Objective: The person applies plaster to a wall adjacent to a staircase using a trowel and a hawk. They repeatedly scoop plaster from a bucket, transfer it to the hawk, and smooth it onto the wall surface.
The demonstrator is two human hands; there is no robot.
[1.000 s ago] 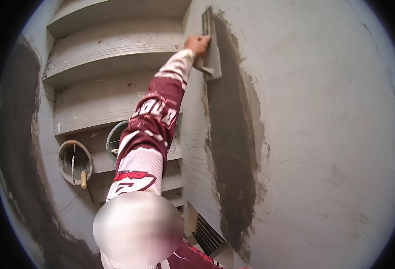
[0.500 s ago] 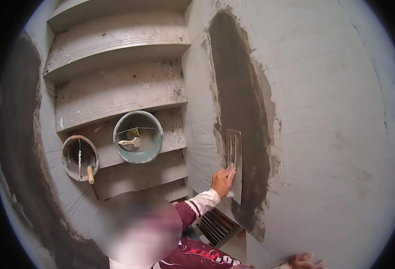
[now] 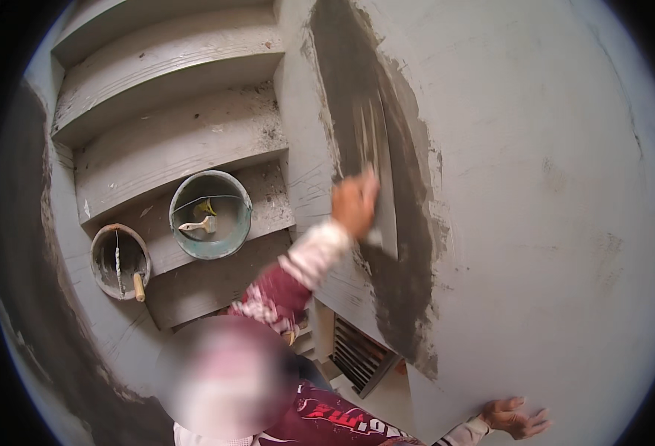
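Note:
My left hand (image 3: pixel 355 203), smeared a little by motion, is closed around a plastering trowel (image 3: pixel 387 208). Its long metal blade lies flat against a dark, wet-looking strip of plaster (image 3: pixel 405 297) on the pale wall. The handle is mostly hidden under my fingers. At the lower right, my right hand (image 3: pixel 517 419) rests against the wall with its fingers apart, holding nothing. Maroon sleeves with pale cuffs cover both arms.
Concrete steps (image 3: pixel 171 126) rise on the left. A greenish bucket (image 3: pixel 210 215) there holds a paintbrush (image 3: pixel 199 225). Beside it, a smaller bucket (image 3: pixel 121 262) has a wooden handle (image 3: pixel 140 287) at its rim. Another dark plaster strip (image 3: pixel 26 297) runs along the left wall. A slatted frame (image 3: pixel 358 360) stands below.
My left hand has slid the trowel upward along the dark strip. The view has shifted slightly, and more of my right hand and cuff now shows, fingers more spread.

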